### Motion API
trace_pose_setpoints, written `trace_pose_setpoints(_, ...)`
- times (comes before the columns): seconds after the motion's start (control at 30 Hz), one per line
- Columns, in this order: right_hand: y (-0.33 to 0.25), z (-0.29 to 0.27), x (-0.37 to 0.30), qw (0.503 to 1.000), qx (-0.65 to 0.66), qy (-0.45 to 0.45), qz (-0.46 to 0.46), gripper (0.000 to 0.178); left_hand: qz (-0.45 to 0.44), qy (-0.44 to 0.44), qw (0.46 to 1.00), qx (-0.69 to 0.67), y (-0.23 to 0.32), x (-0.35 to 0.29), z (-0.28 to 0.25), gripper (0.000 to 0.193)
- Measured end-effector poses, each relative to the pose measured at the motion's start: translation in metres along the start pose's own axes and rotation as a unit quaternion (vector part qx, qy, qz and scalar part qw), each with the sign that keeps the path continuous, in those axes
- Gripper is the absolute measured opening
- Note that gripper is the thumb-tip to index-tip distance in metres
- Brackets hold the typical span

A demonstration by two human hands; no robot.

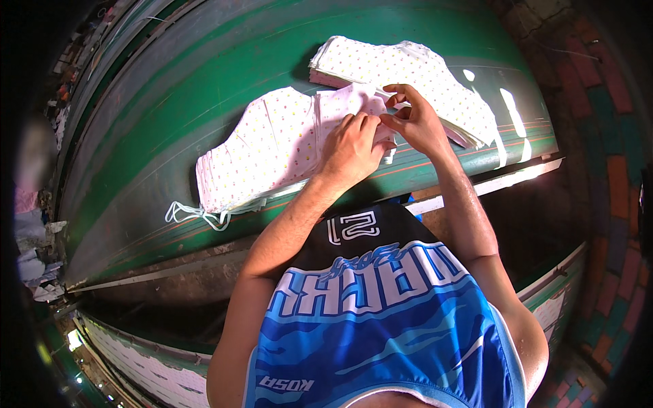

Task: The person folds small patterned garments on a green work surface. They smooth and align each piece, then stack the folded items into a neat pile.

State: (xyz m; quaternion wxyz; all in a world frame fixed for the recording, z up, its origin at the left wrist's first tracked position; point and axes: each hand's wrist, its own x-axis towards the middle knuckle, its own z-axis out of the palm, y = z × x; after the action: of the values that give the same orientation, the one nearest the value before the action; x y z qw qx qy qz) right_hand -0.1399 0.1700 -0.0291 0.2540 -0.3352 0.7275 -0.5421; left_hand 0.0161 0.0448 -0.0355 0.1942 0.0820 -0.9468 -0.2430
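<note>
A stack of white cloth pieces with small coloured dots (262, 139) lies in front of me on the green table, its right end shaded pinkish. My left hand (350, 149) rests over that right end, fingers bent and closed on the cloth edge. Close beside it, my right hand (418, 122) has its fingers curled, the thumb tip near the left fingertips at the cloth. What its fingers pinch, if anything, is too small to make out. Thin white ties (197, 214) hang off the stack's near left corner.
A second stack of the same dotted cloth (408, 71) lies just beyond my right hand. The curved-looking green tabletop (183, 95) ends in a near edge by my body. Coloured brick paving (615, 197) runs along the right, and scraps (34, 262) lie at the far left.
</note>
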Motion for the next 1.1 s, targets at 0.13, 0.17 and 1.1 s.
trace_pose_setpoints(0.13, -0.001, 0.000, 0.001, 1.000, 0.001, 0.002, -0.008, 0.054, -0.033, 0.011, 0.995, -0.097, -0.006, 0.002, -0.005, 0.033)
trace_pose_setpoints(0.17, -0.001, -0.001, 0.001, 1.000, -0.002, 0.003, -0.012, 0.054, -0.027, 0.018, 0.995, -0.094, -0.008, 0.004, -0.005, 0.031)
trace_pose_setpoints(1.1, 0.038, 0.011, -0.027, 0.985, 0.163, 0.039, 0.043, 0.072, -0.064, 0.051, 0.987, -0.142, -0.013, 0.013, 0.003, 0.023)
